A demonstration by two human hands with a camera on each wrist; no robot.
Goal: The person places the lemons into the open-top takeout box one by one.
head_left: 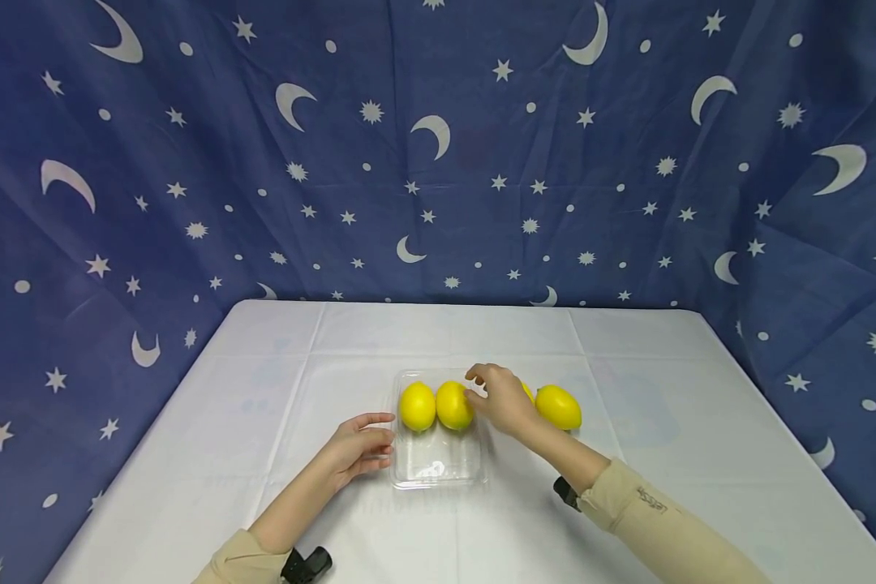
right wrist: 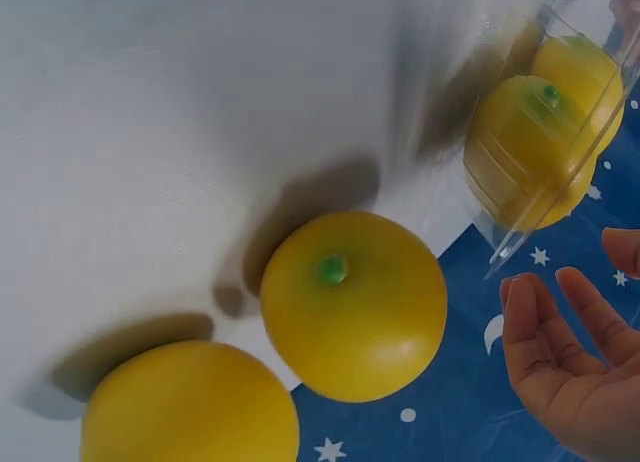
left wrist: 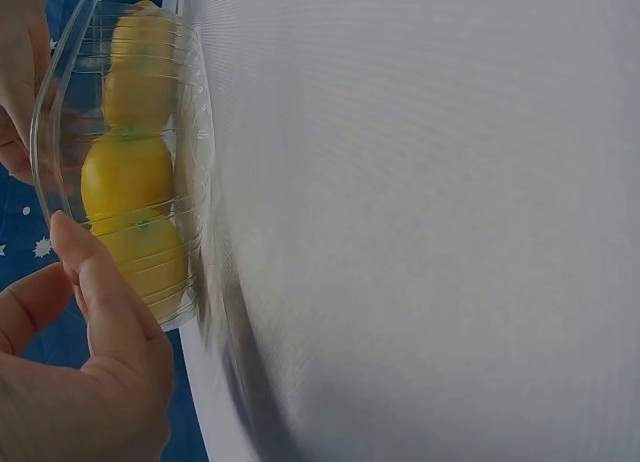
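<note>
Head view shows a clear plastic tray [head_left: 438, 458], shallow and roughly square with rounded corners and a thin, glinting rim, resting on a white tablecloth [head_left: 650, 511] marked by straight fold creases. At the tray's far end sit two lemons side by side, the left lemon [head_left: 418, 406] and the right lemon [head_left: 453, 406], both plump ovals with smooth, bright yellow skins. Outside the tray, to its right, two more lie on the cloth: a near lemon [right wrist: 353, 307], mostly masked by the hand from above, and an outer lemon [head_left: 558, 407], whose tapered oval lies tilted. Seen from the right wrist, the near lemon carries a small, glossy green nub and a soft sheen. The left hand [head_left: 361, 448] has relaxed, gently bent fingers at the tray's left edge, gripping nothing; the left wrist view puts a fingertip at the rim, beside walls moulded with fine ribs. The right hand [head_left: 507, 400] is loosely curved and holds nothing, poised over the tray's right side close to the right lemon. Beige sleeves [head_left: 689, 527] with folded cuffs cover the forearms. Behind hangs a lightly wrinkled blue fabric [head_left: 474, 89] printed with pale moons, stars and dots.
</note>
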